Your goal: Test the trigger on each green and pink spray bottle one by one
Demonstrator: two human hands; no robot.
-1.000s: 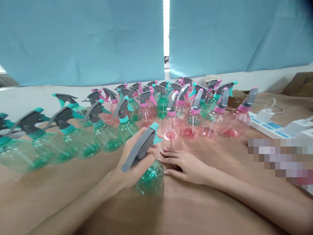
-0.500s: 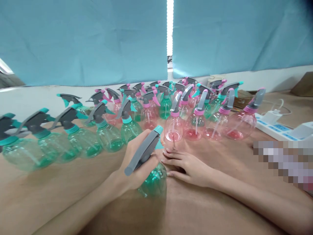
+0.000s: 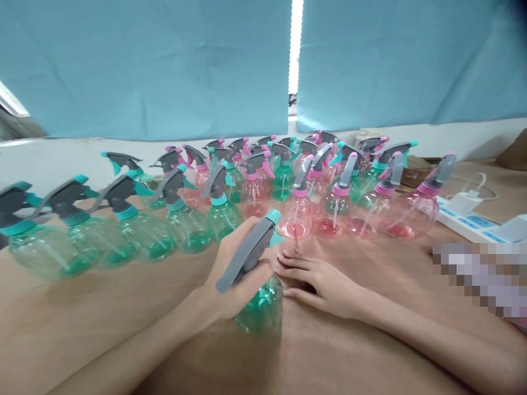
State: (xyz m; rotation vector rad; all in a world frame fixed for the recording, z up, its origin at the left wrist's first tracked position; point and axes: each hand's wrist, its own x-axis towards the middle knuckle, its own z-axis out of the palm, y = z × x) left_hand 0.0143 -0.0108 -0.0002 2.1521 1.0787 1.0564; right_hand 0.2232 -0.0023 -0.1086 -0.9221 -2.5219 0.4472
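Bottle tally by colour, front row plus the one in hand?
Green spray bottles: 6 (5 in the row, plus the held bottle in the left hand)
Pink spray bottles: 4
Total: 10

— Where could a hand pass?
— The near tabletop [image 3: 102, 312] lies bare on both flanks.
— And further ahead?
— Blocked: green bottles [image 3: 140, 238] in a row at left, pink bottles [image 3: 411, 211] packed centre, power strip [image 3: 473, 222] far right.
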